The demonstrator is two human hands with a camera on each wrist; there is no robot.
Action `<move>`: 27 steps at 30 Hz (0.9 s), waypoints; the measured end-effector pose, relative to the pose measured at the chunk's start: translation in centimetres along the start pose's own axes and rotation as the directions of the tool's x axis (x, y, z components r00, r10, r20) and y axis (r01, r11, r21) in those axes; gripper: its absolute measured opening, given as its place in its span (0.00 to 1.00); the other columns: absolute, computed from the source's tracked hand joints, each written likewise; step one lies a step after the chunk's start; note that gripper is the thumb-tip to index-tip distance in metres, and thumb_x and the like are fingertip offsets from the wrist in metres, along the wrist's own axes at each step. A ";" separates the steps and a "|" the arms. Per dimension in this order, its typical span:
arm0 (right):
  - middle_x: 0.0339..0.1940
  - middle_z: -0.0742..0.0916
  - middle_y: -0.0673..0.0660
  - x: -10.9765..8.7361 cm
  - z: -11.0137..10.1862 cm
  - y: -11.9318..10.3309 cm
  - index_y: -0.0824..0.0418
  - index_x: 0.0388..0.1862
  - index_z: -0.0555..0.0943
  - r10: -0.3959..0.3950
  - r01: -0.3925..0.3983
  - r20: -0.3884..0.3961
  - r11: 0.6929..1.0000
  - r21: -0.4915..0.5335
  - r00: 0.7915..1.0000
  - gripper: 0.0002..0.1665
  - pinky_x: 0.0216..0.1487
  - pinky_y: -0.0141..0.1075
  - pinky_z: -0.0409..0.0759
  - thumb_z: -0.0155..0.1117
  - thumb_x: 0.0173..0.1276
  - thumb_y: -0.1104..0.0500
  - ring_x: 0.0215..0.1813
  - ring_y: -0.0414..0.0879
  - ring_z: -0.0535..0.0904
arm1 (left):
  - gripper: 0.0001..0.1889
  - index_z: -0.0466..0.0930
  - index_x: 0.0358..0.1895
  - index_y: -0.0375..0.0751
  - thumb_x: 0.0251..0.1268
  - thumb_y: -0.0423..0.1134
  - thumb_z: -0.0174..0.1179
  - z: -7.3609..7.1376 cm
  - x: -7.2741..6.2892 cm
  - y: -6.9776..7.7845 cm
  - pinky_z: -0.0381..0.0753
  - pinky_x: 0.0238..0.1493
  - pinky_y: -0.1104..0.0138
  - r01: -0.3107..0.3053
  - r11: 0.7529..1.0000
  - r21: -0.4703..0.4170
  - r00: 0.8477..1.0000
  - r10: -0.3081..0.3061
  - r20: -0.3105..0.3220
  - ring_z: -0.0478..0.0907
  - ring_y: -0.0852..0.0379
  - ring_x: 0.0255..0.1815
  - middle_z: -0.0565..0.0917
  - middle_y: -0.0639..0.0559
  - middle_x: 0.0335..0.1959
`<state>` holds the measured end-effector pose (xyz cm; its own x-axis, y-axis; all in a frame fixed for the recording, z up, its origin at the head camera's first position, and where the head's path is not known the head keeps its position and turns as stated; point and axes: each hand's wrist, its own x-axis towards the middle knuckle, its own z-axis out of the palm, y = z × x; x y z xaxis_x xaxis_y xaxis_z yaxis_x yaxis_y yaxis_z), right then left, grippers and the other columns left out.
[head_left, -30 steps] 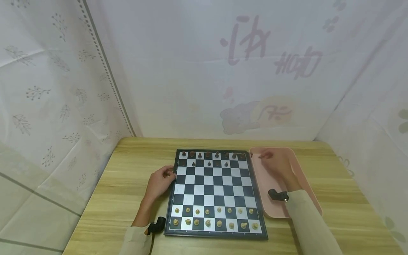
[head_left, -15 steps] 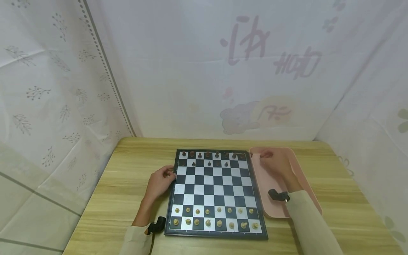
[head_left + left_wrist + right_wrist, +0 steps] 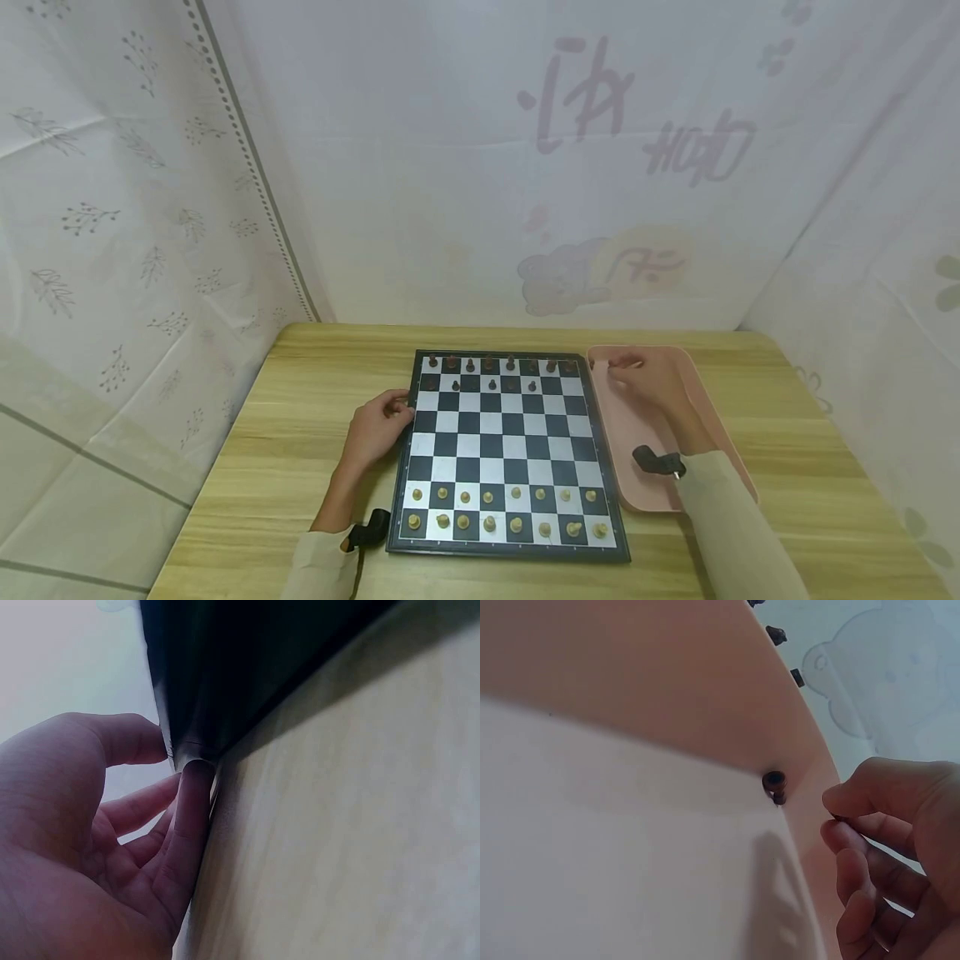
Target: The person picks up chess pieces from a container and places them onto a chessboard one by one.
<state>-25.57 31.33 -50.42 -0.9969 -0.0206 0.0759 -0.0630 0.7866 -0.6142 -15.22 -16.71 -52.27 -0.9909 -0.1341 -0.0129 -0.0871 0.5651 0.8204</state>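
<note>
In the head view, my left hand (image 3: 381, 425) is at the left edge of the chessboard (image 3: 491, 425). The left wrist view shows its thumb and a finger pinching the board's dark edge (image 3: 225, 667). My right hand (image 3: 658, 387) is over the far part of the pink tray (image 3: 647, 492). Between its thumb and index fingertip shows a sliver of a dark chess piece (image 3: 839, 817), the rest hidden by the fingers. Another dark chess piece (image 3: 774, 782) lies in the tray's corner, close to those fingertips.
Pale chess pieces (image 3: 490, 524) fill two rows on the near side of the board. Dark chess pieces (image 3: 470, 366) stand in the two far rows. The tray adjoins the board's right side on a wooden table (image 3: 307, 400). Printed fabric (image 3: 480, 208) hangs behind.
My right hand shifts slightly within the tray, its fingertips nearer the far left corner. The dark piece at its fingertips shows less than before. My left hand stays at the board's edge.
</note>
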 end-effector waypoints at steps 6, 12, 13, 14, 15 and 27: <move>0.47 0.94 0.61 -0.4 -0.2 -0.6 0.61 0.53 0.93 -0.053 0.053 0.002 0.998 0.044 0.999 0.16 0.42 0.43 0.85 0.78 0.74 0.53 0.50 0.59 0.88 | 0.21 0.87 0.64 0.34 0.71 0.39 0.67 0.0 0.0 0.0 0.77 0.43 0.58 -0.002 1.000 0.000 1.000 0.002 -0.001 0.83 0.54 0.37 0.90 0.49 0.40; 0.45 0.94 0.60 -0.7 -0.2 -1.2 0.62 0.55 0.93 -0.091 0.091 0.000 0.991 0.099 0.996 0.16 0.41 0.41 0.85 0.78 0.73 0.56 0.48 0.58 0.89 | 0.21 0.87 0.64 0.34 0.71 0.38 0.67 0.0 0.0 0.0 0.77 0.43 0.58 -0.001 1.000 0.000 1.000 0.001 -0.002 0.83 0.54 0.37 0.90 0.49 0.40; 0.46 0.94 0.59 -0.8 -0.3 -1.3 0.61 0.56 0.93 -0.090 0.089 0.005 0.992 0.094 0.996 0.16 0.42 0.42 0.85 0.78 0.74 0.56 0.49 0.58 0.89 | 0.21 0.88 0.64 0.34 0.71 0.38 0.67 0.0 -0.1 0.0 0.77 0.44 0.58 0.001 1.000 -0.001 1.000 -0.001 -0.002 0.83 0.54 0.38 0.90 0.49 0.40; 0.46 0.94 0.59 -0.9 -0.3 -1.4 0.61 0.58 0.92 -0.091 0.090 0.012 0.991 0.096 0.996 0.17 0.44 0.44 0.85 0.77 0.74 0.56 0.50 0.59 0.89 | 0.21 0.88 0.64 0.34 0.71 0.38 0.67 -0.1 -0.1 0.0 0.77 0.44 0.58 0.001 1.000 -0.002 1.000 -0.001 -0.001 0.83 0.54 0.38 0.90 0.49 0.40; 0.47 0.94 0.60 -0.9 -0.3 -1.5 0.61 0.59 0.92 -0.098 0.096 0.020 0.991 0.097 0.995 0.18 0.46 0.45 0.85 0.77 0.75 0.56 0.52 0.60 0.88 | 0.21 0.88 0.64 0.34 0.71 0.38 0.67 -0.1 -0.1 0.0 0.77 0.44 0.58 0.002 1.000 -0.002 1.000 -0.002 -0.002 0.82 0.54 0.38 0.90 0.49 0.40; 0.51 0.93 0.63 -1.1 0.0 -2.8 0.65 0.56 0.91 -0.181 0.169 0.041 0.966 0.197 0.983 0.14 0.46 0.43 0.83 0.76 0.74 0.63 0.50 0.57 0.87 | 0.21 0.87 0.64 0.34 0.71 0.38 0.68 -0.1 -0.1 0.2 0.77 0.43 0.58 -0.003 1.000 0.002 1.000 0.003 -0.002 0.83 0.53 0.38 0.90 0.48 0.41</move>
<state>-24.31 29.14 -48.75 -0.9702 -0.1877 0.1532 -0.2389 0.6344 -0.7352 -15.15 -16.66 -52.12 -0.9909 -0.1343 -0.0088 -0.0842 0.5671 0.8194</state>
